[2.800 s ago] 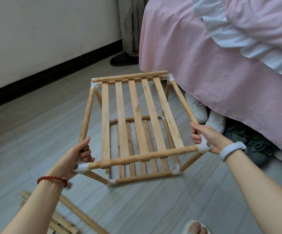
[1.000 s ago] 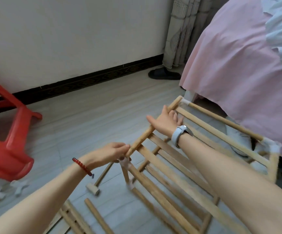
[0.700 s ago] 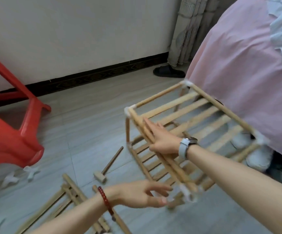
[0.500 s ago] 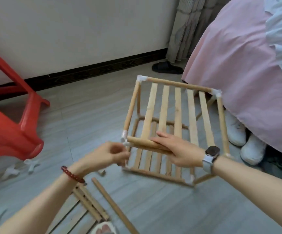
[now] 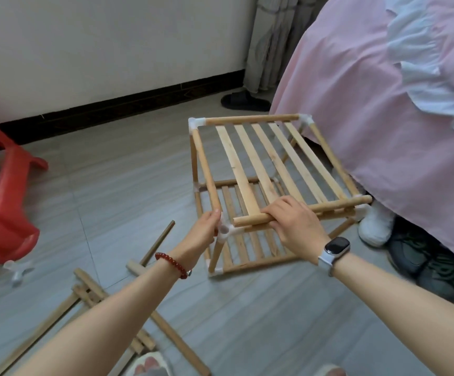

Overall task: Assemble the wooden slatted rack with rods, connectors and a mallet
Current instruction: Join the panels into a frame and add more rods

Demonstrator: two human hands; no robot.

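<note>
The two-tier wooden slatted rack (image 5: 269, 161) stands on the floor beside the bed, with white plastic connectors at its corners. My right hand (image 5: 292, 223) grips the near top rod (image 5: 337, 206), whose left end sits loose just above the near-left connector (image 5: 225, 230). My left hand (image 5: 205, 226) holds that connector and the lower end of the left side rod. A small wooden mallet (image 5: 149, 251) lies on the floor to the left, partly behind my left forearm.
Spare rods and slats (image 5: 90, 297) lie on the floor at lower left, with loose white connectors (image 5: 16, 270) near a tipped red plastic stool (image 5: 0, 202). A pink bed cover (image 5: 369, 118) hangs at right above shoes (image 5: 375, 226). A black slipper (image 5: 244, 100) lies by the wall.
The rack has been turned round on the floor and now stands upright with its short side facing me. My right hand has moved onto the near top rod, my left to the near-left connector.
</note>
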